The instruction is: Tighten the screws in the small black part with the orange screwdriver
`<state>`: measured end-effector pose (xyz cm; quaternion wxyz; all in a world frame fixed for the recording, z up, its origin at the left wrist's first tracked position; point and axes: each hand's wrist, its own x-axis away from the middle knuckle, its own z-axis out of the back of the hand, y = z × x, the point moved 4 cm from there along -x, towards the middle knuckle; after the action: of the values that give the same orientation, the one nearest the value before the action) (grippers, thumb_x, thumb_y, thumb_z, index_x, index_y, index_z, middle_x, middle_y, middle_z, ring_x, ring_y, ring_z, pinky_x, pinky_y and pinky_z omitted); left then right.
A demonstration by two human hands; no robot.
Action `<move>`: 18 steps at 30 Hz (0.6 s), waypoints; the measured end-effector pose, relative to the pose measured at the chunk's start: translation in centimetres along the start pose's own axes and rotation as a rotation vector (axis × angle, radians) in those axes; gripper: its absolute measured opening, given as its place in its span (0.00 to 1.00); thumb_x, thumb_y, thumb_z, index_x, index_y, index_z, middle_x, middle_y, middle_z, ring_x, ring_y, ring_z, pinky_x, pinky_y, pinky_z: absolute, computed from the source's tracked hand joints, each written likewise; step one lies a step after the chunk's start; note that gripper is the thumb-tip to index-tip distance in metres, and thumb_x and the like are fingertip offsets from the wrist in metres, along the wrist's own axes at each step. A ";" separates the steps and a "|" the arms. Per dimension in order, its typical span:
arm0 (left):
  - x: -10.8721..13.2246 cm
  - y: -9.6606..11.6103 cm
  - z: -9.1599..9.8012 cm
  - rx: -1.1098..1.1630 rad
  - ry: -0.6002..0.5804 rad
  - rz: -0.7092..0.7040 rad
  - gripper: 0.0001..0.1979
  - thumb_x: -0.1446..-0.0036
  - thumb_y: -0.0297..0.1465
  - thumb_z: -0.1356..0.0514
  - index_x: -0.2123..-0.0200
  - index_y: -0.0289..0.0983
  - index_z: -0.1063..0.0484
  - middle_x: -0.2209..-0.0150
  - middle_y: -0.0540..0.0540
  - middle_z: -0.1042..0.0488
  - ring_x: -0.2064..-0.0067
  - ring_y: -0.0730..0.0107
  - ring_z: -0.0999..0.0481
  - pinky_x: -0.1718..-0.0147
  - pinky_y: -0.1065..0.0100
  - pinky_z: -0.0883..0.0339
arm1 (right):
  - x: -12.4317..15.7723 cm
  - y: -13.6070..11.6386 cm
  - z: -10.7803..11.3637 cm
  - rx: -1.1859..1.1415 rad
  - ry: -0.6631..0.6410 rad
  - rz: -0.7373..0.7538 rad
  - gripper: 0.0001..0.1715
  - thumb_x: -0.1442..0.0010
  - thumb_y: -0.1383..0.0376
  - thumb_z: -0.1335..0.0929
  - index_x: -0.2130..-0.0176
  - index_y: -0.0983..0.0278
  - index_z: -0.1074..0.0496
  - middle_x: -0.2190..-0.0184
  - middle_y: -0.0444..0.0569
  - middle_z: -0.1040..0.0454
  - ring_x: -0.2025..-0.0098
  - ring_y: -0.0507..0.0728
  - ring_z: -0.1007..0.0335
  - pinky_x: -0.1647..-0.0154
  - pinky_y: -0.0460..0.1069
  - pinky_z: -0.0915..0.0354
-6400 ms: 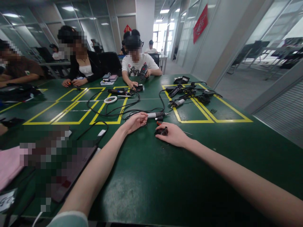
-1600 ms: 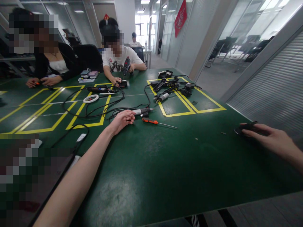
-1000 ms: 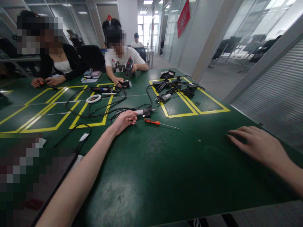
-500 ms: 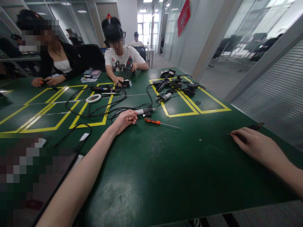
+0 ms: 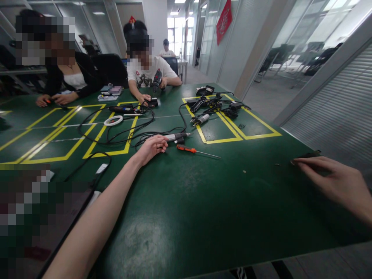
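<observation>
My left hand (image 5: 152, 149) lies on the green table with its fingers curled around the rear of a grey and black corded electric screwdriver (image 5: 176, 136). That tool's thin metal tip points right. Just in front of this hand is an orange-handled screwdriver (image 5: 187, 149), its shaft pointing right. At the table's right edge, my right hand (image 5: 334, 174) has thumb and forefinger nearly together. What they pinch, if anything, is too small to make out. Behind those fingertips lies a dark flat piece (image 5: 312, 154). A tiny screw-like bit (image 5: 277, 164) sits to their left.
Black cables (image 5: 145, 126) loop across the table beyond my left hand. Tools and a grey plug-like piece (image 5: 203, 119) lie within yellow tape outlines. A white ring (image 5: 113, 121) is at left. Across the table, a person holds a drill (image 5: 157, 79); another sits beside them.
My right hand has moved right, toward the dark flat piece. The tiny bit that was at its fingertips now lies apart on the table. My left hand stays put.
</observation>
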<state>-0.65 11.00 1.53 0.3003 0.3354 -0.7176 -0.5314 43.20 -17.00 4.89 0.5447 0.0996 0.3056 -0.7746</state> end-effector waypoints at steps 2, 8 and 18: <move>0.0 0.0 0.0 0.003 0.001 0.000 0.17 0.52 0.37 0.31 0.61 0.32 0.24 0.69 0.46 0.25 0.69 0.71 0.28 0.69 0.70 0.35 | 0.0 0.2 0.8 -0.021 0.029 -0.025 0.21 0.51 0.45 0.33 0.71 0.57 0.22 0.68 0.52 0.17 0.67 0.66 0.20 0.71 0.55 0.27; 0.0 0.0 0.0 0.001 -0.004 0.008 0.17 0.52 0.36 0.31 0.62 0.32 0.24 0.70 0.46 0.25 0.69 0.72 0.28 0.69 0.70 0.35 | -0.2 0.4 2.9 -0.125 0.111 -0.389 0.20 0.66 0.45 0.30 0.77 0.56 0.24 0.77 0.51 0.21 0.74 0.66 0.25 0.80 0.54 0.36; 0.0 0.0 0.1 0.002 -0.003 0.005 0.18 0.53 0.37 0.31 0.61 0.32 0.24 0.69 0.47 0.25 0.69 0.72 0.28 0.69 0.70 0.36 | -0.3 -0.1 3.2 -0.077 0.109 -0.335 0.19 0.63 0.46 0.29 0.77 0.56 0.25 0.75 0.51 0.21 0.73 0.66 0.24 0.71 0.58 0.30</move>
<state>-0.76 11.08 1.52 0.3003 0.3330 -0.7194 -0.5305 43.84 -18.61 7.62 0.3939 0.0682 0.3763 -0.8358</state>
